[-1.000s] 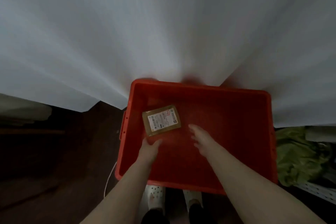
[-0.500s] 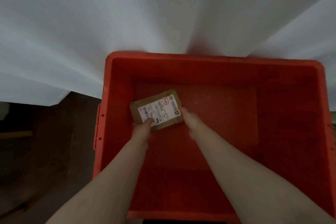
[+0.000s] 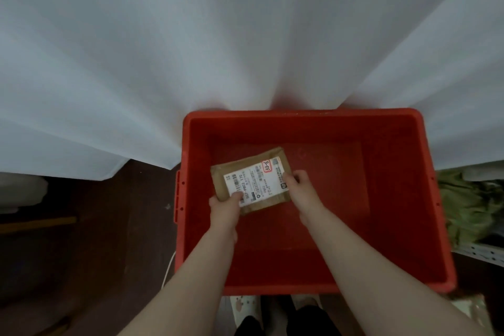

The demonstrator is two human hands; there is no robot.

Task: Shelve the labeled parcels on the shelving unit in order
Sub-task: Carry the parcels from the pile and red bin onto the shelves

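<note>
A flat brown parcel [image 3: 246,172] with a white shipping label and a red-framed handwritten number sits inside the red plastic crate [image 3: 403,199]. My left hand [image 3: 225,206] grips its near left corner, thumb on the label. My right hand [image 3: 298,185] pinches its right edge. The parcel is tilted, with nothing else visible in the crate. The shelving unit is mostly out of view.
A white curtain [image 3: 218,49] hangs right behind the crate. Dark wooden floor [image 3: 95,226] lies to the left. A green bag [image 3: 469,204] rests on a white metal shelf edge [image 3: 482,254] at the right. My feet [image 3: 245,305] stand just before the crate.
Both hands reached into the crate and took hold of the parcel. The view pulled back from the crate, and the parcel now sits higher, tilted between my hands.
</note>
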